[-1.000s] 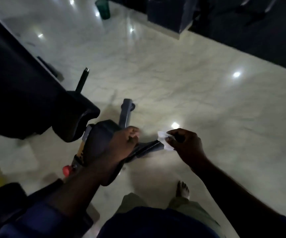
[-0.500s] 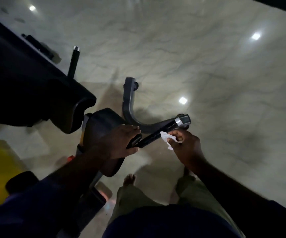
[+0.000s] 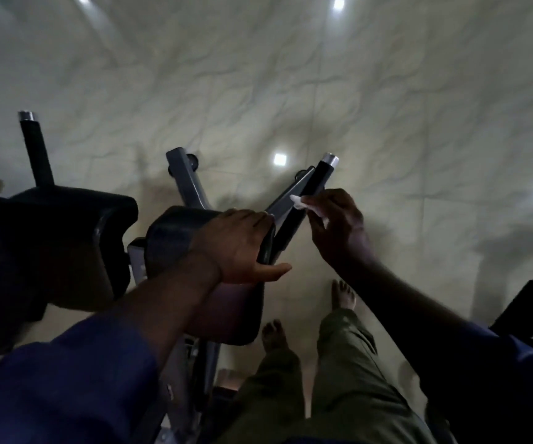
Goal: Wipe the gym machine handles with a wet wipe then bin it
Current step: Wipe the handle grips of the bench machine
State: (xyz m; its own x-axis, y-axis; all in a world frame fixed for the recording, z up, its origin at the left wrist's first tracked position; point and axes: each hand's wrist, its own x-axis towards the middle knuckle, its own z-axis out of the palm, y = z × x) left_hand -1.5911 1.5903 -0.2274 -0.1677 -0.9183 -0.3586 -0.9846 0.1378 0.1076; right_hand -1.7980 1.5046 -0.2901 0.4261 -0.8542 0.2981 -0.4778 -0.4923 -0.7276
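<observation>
- My right hand [image 3: 339, 229] is up on the slanted black rubber-sleeved handle with the chrome end cap [image 3: 311, 186]. The fingers [image 3: 335, 200] are pinching the crumpled white wet wipe [image 3: 300, 202] against its side, a little below the cap.
- The wipe sits between my fingertips and the sleeve, with a small tuft poking out on the handle's left edge.
- My left hand [image 3: 242, 248] lies palm down on the dark padded cushion [image 3: 175, 235]. The fingers are laid over its far edge and the thumb is out straight, grasping nothing. It looks like a brace, no more.
- On pose, the right forearm comes up from the lower right with the wrist cocked back so the fingertips lead. The left forearm, in a blue sleeve [image 3: 66, 379], crosses in from the lower left over the cushion.
- To do this well, I reckon the wipe should wrap round the sleeve, not dab one face. It should run the whole length from the cap down to the grey metal frame arm [image 3: 286, 200], with a twist to catch the underside.
- Light, even pressure should do, because the thin wipe may bunch or tear on the rubber.
- A second black handle with a chrome cap [image 3: 36, 149] stands well apart on the far left, and I judge it needs wiping too.
- No bin is in sight, only pale marble floor [image 3: 419, 123] and my bare feet below.
</observation>
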